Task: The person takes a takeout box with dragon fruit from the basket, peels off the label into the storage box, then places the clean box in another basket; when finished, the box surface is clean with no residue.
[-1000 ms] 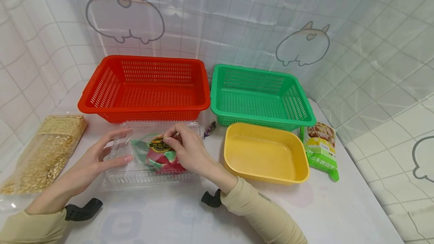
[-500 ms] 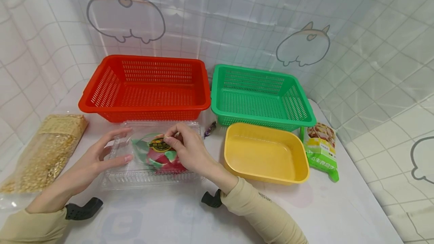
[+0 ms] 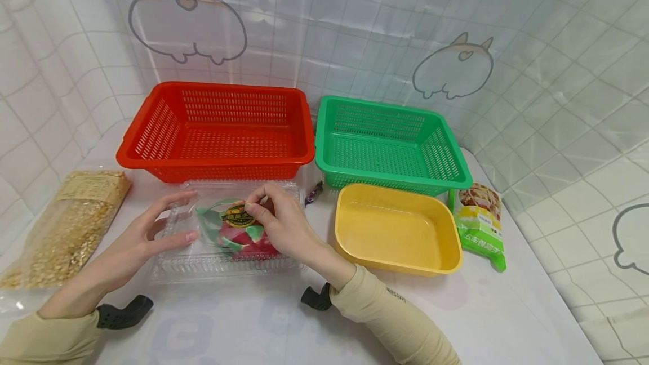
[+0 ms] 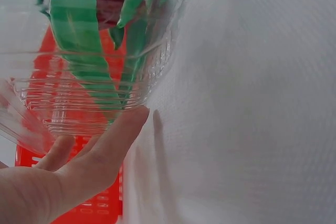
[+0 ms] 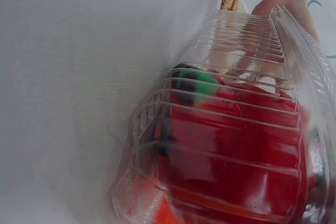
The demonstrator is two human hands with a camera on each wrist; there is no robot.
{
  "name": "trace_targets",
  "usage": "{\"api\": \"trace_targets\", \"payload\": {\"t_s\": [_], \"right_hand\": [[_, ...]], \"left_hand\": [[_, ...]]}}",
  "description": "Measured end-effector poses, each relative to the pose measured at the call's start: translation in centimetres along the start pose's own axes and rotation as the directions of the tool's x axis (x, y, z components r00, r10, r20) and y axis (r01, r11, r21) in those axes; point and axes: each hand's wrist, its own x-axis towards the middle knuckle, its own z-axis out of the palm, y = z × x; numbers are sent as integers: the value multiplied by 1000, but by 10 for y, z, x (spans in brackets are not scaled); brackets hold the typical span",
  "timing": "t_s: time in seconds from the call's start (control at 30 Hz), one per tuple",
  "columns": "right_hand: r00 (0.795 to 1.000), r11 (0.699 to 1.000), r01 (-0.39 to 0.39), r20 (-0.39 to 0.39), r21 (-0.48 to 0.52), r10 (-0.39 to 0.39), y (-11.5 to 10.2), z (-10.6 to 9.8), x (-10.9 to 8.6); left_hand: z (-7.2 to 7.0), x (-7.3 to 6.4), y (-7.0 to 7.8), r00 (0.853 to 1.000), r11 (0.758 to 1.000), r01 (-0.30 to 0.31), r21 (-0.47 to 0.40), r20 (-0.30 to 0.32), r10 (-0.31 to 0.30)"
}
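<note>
A clear plastic clamshell box (image 3: 223, 266) lies closed in front of the red basket. Inside is a red-and-green dragon fruit (image 3: 256, 248), large in both wrist views. A round black-and-gold sticker (image 3: 238, 216) is on the lid, above the fruit. At the sticker's right edge my right hand (image 3: 284, 224) pinches with thumb and index finger. My left hand (image 3: 139, 235) rests on the box's left end, thumb and index finger spread apart. In the left wrist view, the left hand's thumb (image 4: 123, 129) touches the ribbed wall.
Behind stand a red basket (image 3: 228, 163) and a green basket (image 3: 390, 180). A yellow tub (image 3: 398, 266) is to the right, beside a green food packet (image 3: 479, 224). One small purple wrapped candy (image 3: 314, 193) lies by the box. A bag of grain (image 3: 63, 241) lies left.
</note>
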Motion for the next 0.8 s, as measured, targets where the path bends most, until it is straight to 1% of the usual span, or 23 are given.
{"api": "trace_targets", "payload": {"t_s": [0.13,0.33,0.63,0.8], "right_hand": [[1000,1000,6,-19,5,-6,0,-1,0],[997,995,-11,-72,101,19,-1,-3,2],[998,994,-25,-61,111,32,1,-3,2],[997,995,-2,-78,103,10,1,-3,2]], "left_hand": [[0,0,0,1000,1000,-4,-9,1,4],[0,0,-1,1000,1000,-6,-21,6,6],[-1,0,-1,1000,1000,3,-7,2,-3],[0,0,-1,1000,1000,-5,-7,1,5]]}}
